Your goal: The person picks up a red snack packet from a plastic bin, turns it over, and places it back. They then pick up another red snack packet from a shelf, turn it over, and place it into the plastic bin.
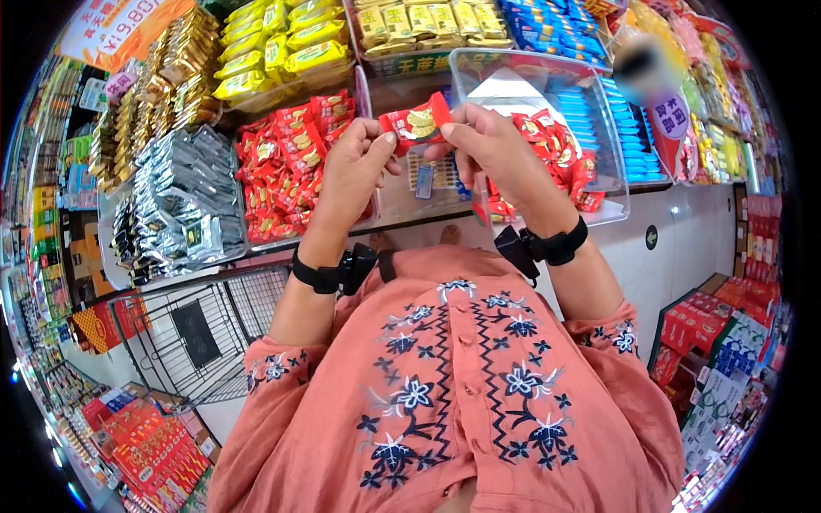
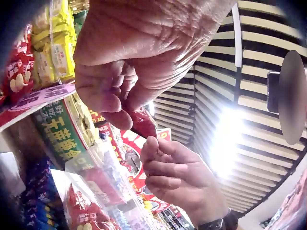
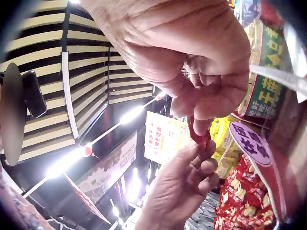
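Note:
Between both hands a small red snack packet point(image 1: 416, 123) with a picture of yellowish pieces is held up, its printed face toward the head camera. My left hand point(image 1: 360, 154) pinches its left end between thumb and fingers. At the other end, the thumb and fingers of my right hand point(image 1: 484, 141) pinch the corner. Both wrist views show the packet edge-on, partly hidden by the fingers. Below and left of it lies a bin of similar red packets point(image 1: 286, 171). More red packets point(image 1: 547, 141) lie in a clear plastic bin point(image 1: 617, 154) beside the right hand.
Silver packets point(image 1: 180, 197) fill the bin at the left. Yellow packets point(image 1: 316, 56) and blue packets point(image 1: 560, 34) stand behind. A wire shopping cart point(image 1: 201, 333) is below the display's left side. Stacked red boxes point(image 1: 693, 325) stand at the right.

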